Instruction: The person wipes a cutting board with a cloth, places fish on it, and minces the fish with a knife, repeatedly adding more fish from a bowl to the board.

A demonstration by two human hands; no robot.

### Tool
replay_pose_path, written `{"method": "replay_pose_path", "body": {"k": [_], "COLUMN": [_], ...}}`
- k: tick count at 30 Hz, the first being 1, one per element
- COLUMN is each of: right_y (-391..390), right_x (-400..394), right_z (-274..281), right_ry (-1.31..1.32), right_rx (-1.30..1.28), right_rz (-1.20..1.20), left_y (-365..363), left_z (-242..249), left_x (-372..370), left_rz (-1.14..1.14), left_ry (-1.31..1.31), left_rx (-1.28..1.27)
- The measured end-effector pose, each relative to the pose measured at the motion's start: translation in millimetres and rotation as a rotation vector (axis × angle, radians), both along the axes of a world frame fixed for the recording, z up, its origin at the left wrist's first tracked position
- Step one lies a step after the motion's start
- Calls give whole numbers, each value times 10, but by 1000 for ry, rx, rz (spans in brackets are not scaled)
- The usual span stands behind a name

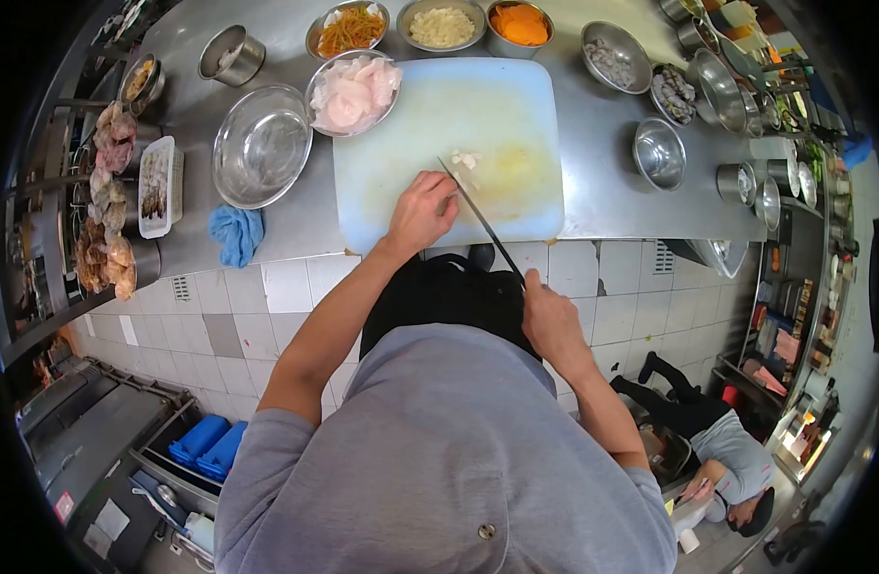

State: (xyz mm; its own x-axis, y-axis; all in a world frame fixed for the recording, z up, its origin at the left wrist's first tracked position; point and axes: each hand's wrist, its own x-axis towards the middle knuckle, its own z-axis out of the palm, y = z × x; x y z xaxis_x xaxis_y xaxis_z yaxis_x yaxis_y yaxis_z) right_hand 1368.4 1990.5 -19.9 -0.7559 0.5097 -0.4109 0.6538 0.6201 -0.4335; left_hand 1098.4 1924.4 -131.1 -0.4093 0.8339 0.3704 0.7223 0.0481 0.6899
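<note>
A knife (484, 222) lies across the near part of a white cutting board (439, 96), its handle in my right hand (551, 320), which is closed around it off the board's front edge. My left hand (426, 206) rests on the board just left of the blade, fingers curled down; whatever is under the fingertips is hidden. Small whitish chopped pieces (465, 160) lie right of the blade tip. At the board's upper left corner, a bowl of pale pink meat slices (356, 93) overlaps its edge.
Along the back stand bowls of orange shreds (350, 31), pale chopped bits (441, 26) and orange slices (519, 25). Left are a large metal bowl (263, 146) and a blue cloth (236, 235). An empty bowl (659, 153) sits right. Another person (731, 454) is behind, lower right.
</note>
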Motion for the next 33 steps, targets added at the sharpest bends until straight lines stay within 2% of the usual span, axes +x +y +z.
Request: {"method": "replay_pose_path", "body": {"k": [2, 5, 14, 20, 23, 25, 29, 32, 33], "right_y": [3, 93, 30, -45, -19, 44, 142, 159, 163], "right_x": [-108, -462, -194, -28, -202, -359, -310, -193, -198], "right_z": [-474, -691, -287, -42, -533, -634, -525, -352, -298], "right_ry": [201, 191, 194, -24, 215, 182, 166, 153, 143], "right_rx": [43, 10, -16, -27, 34, -9, -28, 121, 139], "right_rz": [17, -24, -13, -19, 29, -6, -60, -77, -89], "left_y": [5, -9, -93, -59, -45, -45, -118, -185, -199], "left_z": [-40, 26, 66, 80, 102, 101, 201, 237, 246], "left_x": [-8, -9, 26, -4, -23, -15, -2, 22, 30], "left_rz": [-25, -28, 46, -4, -16, -29, 30, 157, 160], "left_ry": [6, -21, -78, -36, -6, -22, -220, -343, -263], "left_rx": [-15, -41, -29, -105, -157, -168, -127, -102, -63]}}
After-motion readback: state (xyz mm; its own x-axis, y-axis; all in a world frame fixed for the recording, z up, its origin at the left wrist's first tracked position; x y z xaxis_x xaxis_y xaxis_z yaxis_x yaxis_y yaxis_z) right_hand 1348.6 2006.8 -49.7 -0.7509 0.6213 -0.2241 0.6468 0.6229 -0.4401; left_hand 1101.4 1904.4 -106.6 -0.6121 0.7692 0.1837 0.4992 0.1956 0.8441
